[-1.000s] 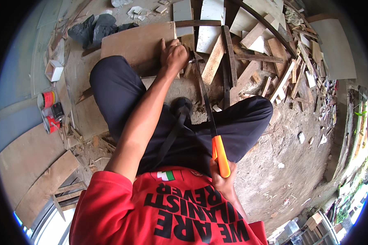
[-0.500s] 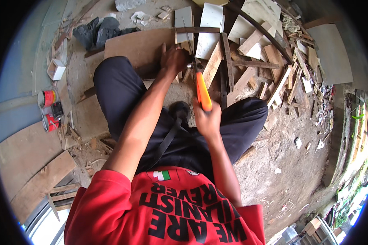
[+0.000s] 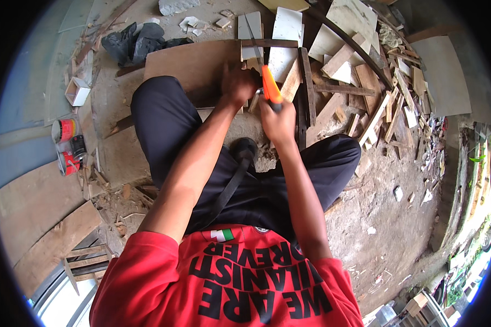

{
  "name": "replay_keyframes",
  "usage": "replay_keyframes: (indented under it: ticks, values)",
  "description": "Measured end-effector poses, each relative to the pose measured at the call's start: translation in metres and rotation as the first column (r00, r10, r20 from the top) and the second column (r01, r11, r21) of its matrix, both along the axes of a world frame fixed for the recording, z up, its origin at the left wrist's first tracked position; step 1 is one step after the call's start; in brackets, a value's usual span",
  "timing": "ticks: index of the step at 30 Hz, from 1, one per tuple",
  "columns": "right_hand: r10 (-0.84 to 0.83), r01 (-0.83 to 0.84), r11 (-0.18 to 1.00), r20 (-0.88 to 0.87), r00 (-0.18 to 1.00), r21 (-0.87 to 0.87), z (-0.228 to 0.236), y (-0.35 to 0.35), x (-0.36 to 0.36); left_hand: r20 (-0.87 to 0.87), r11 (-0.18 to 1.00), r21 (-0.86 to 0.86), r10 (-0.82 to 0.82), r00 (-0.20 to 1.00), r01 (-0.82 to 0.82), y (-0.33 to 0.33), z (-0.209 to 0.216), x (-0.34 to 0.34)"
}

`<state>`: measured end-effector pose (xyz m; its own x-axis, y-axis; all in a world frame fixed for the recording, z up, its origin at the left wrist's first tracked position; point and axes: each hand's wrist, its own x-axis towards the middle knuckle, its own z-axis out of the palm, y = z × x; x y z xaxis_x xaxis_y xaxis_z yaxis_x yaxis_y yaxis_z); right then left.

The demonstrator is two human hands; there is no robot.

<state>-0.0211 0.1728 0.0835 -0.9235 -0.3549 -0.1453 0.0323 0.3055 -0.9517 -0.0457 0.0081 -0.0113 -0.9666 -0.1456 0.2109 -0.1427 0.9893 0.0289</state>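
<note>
My right hand is closed round the orange and black handle of a handsaw. The saw's thin blade points away from me, crossing the edge of the wood between my knees. Beside it, just to the left, my left hand bears down on a brown wooden board, its fingers bent and partly hidden against the wood. A small shiny metal piece shows between my two hands; I cannot make out what it is.
Wood offcuts lie heaped at the far right. A black plastic bag sits at the far left. Red tins and a small white box stand along the left side. Plywood sheets lean at the near left.
My right hand has pushed the saw forward, away from me, so its handle is now closer to my left hand. The left hand stays at the board.
</note>
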Motion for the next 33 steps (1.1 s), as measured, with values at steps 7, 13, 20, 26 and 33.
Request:
replay_keyframes:
  ticks: [7, 13, 20, 26, 33]
  values:
    - [0.012, 0.002, 0.993, 0.128, 0.992, -0.114, -0.006, 0.026, 0.032, -0.043, 0.995, 0.093, 0.030, 0.999, -0.026, -0.009, -0.013, 0.002]
    - [-0.052, 0.041, 0.998, 0.235, 0.971, 0.049, 0.048, 0.162, 0.171, 0.021, 0.987, 0.135, 0.084, 0.996, -0.086, -0.001, -0.008, 0.006]
    - [-0.093, 0.099, 0.994, 0.103, 0.990, -0.049, 0.016, 0.044, 0.048, 0.010, 0.986, 0.149, 0.074, 0.997, -0.075, 0.003, 0.006, 0.000]
    - [-0.090, 0.091, 0.994, 0.010, 0.996, -0.061, -0.011, -0.018, -0.012, 0.171, 0.996, 0.086, 0.019, 0.985, -0.034, 0.002, 0.020, -0.005]
    - [-0.080, 0.084, 0.996, 0.133, 0.988, -0.020, 0.027, 0.122, 0.150, -0.116, 0.997, 0.044, 0.064, 0.991, -0.059, -0.011, -0.025, -0.007]
